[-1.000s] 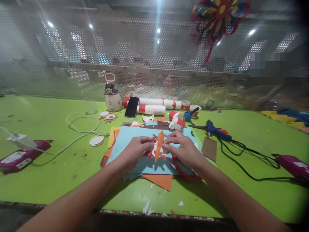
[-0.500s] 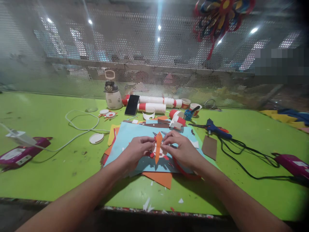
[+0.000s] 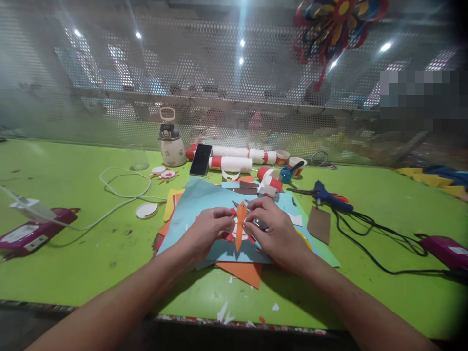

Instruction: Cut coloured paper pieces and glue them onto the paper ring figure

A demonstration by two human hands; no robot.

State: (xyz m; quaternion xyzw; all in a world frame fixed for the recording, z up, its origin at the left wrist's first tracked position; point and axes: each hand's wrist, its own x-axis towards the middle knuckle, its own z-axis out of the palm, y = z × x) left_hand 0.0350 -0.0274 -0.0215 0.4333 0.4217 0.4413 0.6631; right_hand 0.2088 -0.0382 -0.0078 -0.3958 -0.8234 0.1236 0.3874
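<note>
A small paper turtle is between my hands, over the light blue paper sheet. It has a long orange strip for head and tail, a pale round body and red feet. My left hand pinches its left edge, fingers closed. My right hand grips the right side with thumb and fingertips. Scissor-like grey tips show behind the head. A shiny dark piece and a curved yellow edge lie partly hidden by my right hand.
A blue glue gun with black cable lies right, near brown cardboard. Behind are red-and-white paper cups, white rolls, a phone and a bottle. Purple power strips and cords flank the sides.
The blue sheet has shifted, its far left corner now raised. The dark shiny piece and yellow edge have come into sight by my right hand. Both hands keep hold of the turtle.
</note>
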